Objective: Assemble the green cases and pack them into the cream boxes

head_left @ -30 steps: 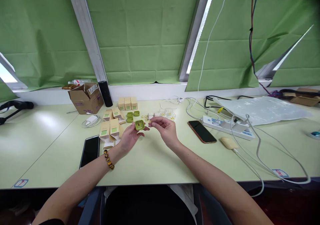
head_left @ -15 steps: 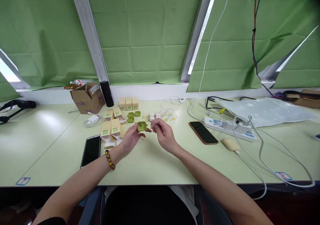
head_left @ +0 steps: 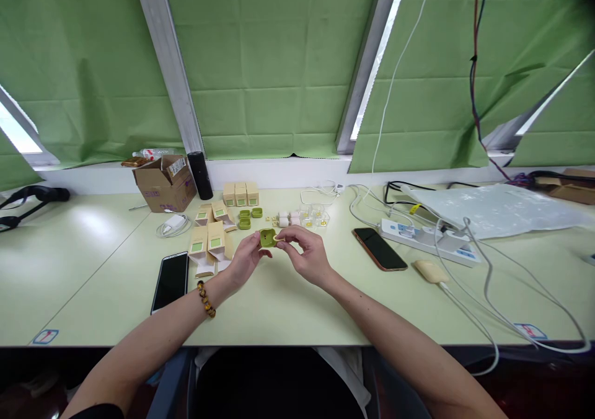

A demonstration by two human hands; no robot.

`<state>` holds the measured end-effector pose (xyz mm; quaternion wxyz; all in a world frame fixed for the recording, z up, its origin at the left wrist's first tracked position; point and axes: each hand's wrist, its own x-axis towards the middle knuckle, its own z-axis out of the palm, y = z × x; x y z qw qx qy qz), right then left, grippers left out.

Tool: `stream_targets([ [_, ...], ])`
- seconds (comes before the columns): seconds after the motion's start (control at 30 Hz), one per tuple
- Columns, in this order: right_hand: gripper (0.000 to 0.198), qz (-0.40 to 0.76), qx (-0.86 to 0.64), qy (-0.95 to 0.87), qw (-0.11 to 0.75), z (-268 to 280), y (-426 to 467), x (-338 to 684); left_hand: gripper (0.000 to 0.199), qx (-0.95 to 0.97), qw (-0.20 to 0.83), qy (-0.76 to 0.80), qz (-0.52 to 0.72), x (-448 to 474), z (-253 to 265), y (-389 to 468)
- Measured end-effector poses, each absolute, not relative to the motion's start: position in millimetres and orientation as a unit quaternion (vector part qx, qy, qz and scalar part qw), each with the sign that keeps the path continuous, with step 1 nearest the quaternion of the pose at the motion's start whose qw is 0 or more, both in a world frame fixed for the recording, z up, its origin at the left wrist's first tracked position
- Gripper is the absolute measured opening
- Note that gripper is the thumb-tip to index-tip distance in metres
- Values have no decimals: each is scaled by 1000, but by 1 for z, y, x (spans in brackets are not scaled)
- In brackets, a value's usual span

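My left hand (head_left: 245,256) grips a small green square case (head_left: 268,238), hollow side toward me. At its right edge my right hand (head_left: 304,251) pinches a small pale-yellow piece (head_left: 277,238), its kind too small to make out. Just beyond lie several more green cases (head_left: 244,223), a row of small white parts (head_left: 289,219) and clear plastic cups (head_left: 315,214) with yellow bits inside. Opened cardboard boxes with green labels (head_left: 216,240) lie left of my left hand.
Closed small boxes (head_left: 240,194) stand at the back, near a black cylinder (head_left: 199,175) and a brown carton (head_left: 165,185). Phones (head_left: 170,281) lie on both sides. To the right are a power strip (head_left: 427,242), loose cables and a plastic bag (head_left: 493,211).
My right hand has brought the small pale piece up to the green case. The case has tilted and shifted slightly right in my left hand.
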<state>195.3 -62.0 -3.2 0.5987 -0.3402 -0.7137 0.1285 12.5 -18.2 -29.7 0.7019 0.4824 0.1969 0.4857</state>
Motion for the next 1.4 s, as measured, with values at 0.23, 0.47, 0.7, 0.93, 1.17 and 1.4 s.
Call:
stream_targets([
  [0.23,19,45,-336,-749,569,-10,-56,198,37,517,692,192,466,13,-33,-17],
  [0.47,27,-80,-304,-788,529,-17,-51,201,36,533,678,201,465,12,-35,-18],
  [0.7,19,-195,-352,-784,473,-16,-50,201,39,556,659,204,464,13,-34,-21],
  [0.93,22,-197,-344,-789,468,-19,-50,198,42,581,641,213,455,14,-32,-23],
  [1.17,26,-191,-358,-794,453,-20,-52,197,44,610,613,232,444,14,-31,-22],
  [1.4,25,-219,-355,-786,456,-21,-49,200,54,637,585,245,439,15,-29,-17],
])
